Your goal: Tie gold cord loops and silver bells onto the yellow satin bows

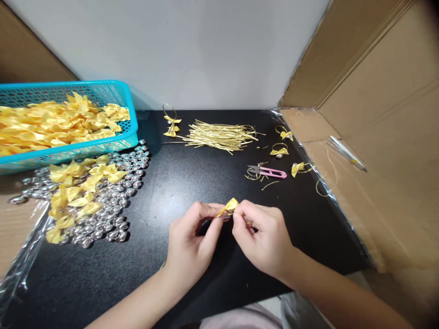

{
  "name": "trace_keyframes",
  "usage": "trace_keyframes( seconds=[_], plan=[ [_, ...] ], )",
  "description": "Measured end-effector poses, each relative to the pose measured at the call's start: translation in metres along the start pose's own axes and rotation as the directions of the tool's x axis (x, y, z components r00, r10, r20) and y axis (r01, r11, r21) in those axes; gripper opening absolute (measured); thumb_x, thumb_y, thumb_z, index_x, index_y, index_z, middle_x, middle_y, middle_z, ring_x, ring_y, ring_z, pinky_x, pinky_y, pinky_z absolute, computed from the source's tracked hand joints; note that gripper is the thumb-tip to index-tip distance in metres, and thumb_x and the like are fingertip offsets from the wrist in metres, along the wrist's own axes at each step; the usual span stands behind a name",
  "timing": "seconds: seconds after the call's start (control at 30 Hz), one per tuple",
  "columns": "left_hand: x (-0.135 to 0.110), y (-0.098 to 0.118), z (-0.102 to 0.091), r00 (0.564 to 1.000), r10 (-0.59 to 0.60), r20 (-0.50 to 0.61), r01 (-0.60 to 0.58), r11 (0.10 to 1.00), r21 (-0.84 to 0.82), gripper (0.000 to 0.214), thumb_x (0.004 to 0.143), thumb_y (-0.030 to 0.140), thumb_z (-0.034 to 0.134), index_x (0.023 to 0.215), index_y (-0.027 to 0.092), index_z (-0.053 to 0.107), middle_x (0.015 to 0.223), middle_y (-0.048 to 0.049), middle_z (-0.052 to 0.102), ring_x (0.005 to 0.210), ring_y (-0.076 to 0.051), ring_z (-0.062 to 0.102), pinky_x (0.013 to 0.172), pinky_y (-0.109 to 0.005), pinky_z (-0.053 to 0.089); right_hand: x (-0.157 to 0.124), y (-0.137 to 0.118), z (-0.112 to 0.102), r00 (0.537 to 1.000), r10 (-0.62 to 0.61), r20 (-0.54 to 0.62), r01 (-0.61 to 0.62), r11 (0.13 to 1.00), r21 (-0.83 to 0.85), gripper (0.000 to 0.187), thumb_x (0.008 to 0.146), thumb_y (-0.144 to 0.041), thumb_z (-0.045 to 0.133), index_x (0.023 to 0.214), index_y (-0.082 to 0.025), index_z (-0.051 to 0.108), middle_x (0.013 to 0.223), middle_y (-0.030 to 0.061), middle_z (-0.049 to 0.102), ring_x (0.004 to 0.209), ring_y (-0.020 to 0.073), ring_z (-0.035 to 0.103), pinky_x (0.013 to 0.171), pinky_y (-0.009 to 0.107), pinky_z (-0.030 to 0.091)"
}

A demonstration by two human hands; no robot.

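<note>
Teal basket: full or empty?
Part full: yellow ribbon bows heap inside the teal basket, leaving much of its back wall bare. Left end is out of frame.

One turquoise perforated plastic basket (131, 104), upper left; one pair of pink-handled metal snips (269, 172), right of centre; three gold-looped yellow fabric bows (279, 151), right; one held yellow fabric bow (232, 204), lower centre.

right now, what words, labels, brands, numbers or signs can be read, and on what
No text can be read in this view.
The turquoise basket and cardboard panel show no lettering.
The pink-handled thread snips and slim white pen-like tool appear too small to tell if they carry any.
</note>
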State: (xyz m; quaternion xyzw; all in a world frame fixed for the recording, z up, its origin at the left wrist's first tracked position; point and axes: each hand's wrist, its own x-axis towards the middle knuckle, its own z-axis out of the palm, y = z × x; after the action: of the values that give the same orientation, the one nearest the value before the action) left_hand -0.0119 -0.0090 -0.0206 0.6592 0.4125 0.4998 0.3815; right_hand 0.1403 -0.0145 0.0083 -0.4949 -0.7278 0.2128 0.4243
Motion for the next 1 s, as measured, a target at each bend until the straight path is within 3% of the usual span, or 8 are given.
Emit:
trace_keyframes(
  seconds=[1.0],
  plan=[
    [-0.0002,-0.0011,-0.0003,1.0,0.027,0.013,-0.027,0.998,0.054,0.019,0.084,0.002,0.06,0.088,0.021,0.058,0.091,0.0006,0.075,0.084,-0.011,0.073,0.075,-0.019,0.058,0.0002,0.0016,0.0008,0.999,0.038,0.022,-0.038,0.999,-0.002,0.025,0.081,-0.006,0.047,0.06,-0.017,0.041,0.052,-0.0075,0.031,0.043,0.0033,0.032,0.045,0.018,0.025]
  ],
)
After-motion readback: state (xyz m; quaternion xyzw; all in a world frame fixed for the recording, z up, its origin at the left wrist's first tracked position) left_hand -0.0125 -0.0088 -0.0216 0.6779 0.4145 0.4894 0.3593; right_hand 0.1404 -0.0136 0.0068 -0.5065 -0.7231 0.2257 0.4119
